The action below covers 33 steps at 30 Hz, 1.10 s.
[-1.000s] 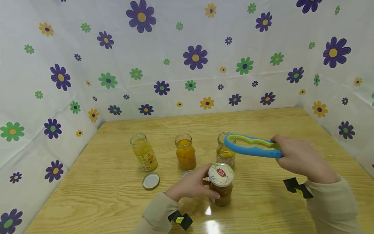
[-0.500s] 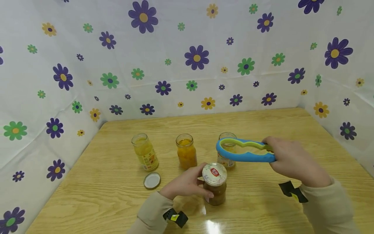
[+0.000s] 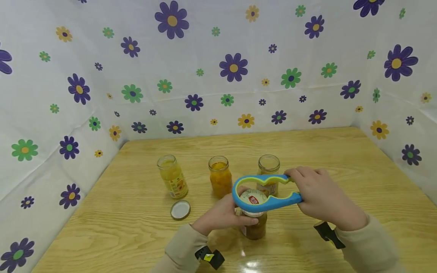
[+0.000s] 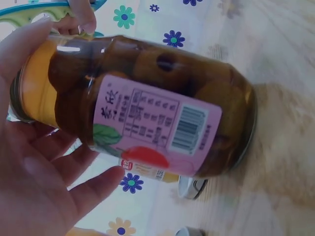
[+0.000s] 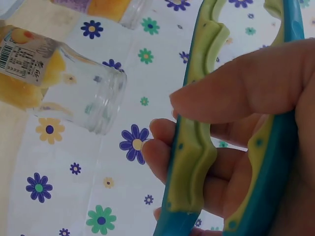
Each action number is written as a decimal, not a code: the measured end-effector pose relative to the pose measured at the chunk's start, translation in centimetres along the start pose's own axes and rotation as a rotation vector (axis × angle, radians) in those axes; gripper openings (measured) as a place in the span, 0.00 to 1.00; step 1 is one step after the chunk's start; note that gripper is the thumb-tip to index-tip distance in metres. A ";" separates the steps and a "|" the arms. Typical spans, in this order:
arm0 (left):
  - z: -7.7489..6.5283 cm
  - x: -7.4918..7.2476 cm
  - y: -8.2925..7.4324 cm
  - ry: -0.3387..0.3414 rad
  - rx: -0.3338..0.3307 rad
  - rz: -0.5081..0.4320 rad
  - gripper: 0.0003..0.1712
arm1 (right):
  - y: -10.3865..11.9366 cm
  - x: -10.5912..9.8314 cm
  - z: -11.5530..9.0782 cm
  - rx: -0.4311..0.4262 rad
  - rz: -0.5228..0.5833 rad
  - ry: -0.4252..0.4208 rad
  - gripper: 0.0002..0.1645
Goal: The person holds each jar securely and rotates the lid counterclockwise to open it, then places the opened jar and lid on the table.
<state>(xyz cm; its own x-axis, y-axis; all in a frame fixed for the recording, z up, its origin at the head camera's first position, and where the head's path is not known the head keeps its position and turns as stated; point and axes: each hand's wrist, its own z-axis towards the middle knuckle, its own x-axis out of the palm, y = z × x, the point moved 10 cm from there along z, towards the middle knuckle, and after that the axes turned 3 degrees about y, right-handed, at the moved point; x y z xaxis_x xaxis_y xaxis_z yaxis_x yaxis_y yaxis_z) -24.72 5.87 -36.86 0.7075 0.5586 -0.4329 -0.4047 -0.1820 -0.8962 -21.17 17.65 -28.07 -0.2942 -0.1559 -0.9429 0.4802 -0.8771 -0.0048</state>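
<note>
My left hand [image 3: 222, 216] grips an upright glass jar [image 3: 257, 228] of dark brown contents near its top. Its pale patterned lid [image 3: 253, 197] is on. The left wrist view shows a pink label [image 4: 157, 129] with a barcode on this jar [image 4: 147, 64], and round dark fruit inside. In my right hand [image 3: 324, 198] is a blue and yellow-green jar opener [image 3: 269, 206], held by its handle end. From the head, its loop appears over the lid; whether it touches the lid cannot be told. My right fingers wrap its two arms in the right wrist view.
Behind stand three lidless jars: a yellow one [image 3: 173, 180] at left, an orange one [image 3: 220, 181] in the middle, and a partly filled one [image 3: 269, 167] at right. A loose lid [image 3: 180, 209] lies on the wooden table [image 3: 112, 227]. Flowered cloth [image 3: 205, 49] encloses the back and sides.
My right hand has brought the jar opener left and down, from over the rear right jar to over the brown jar's lid. My left hand keeps its grip on the jar.
</note>
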 end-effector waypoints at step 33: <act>0.3 0.9 1.4 0.036 0.014 -0.117 0.41 | 0.3 1.9 0.4 -0.021 -0.056 0.027 0.29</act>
<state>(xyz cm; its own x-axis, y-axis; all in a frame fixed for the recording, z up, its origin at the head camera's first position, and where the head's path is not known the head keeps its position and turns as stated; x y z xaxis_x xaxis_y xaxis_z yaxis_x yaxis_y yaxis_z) -24.84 6.36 -38.52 0.7705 0.5459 -0.3292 -0.3264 -0.1057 -0.9393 -21.93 16.95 -29.74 -0.2992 -0.0941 -0.9495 0.4811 -0.8742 -0.0650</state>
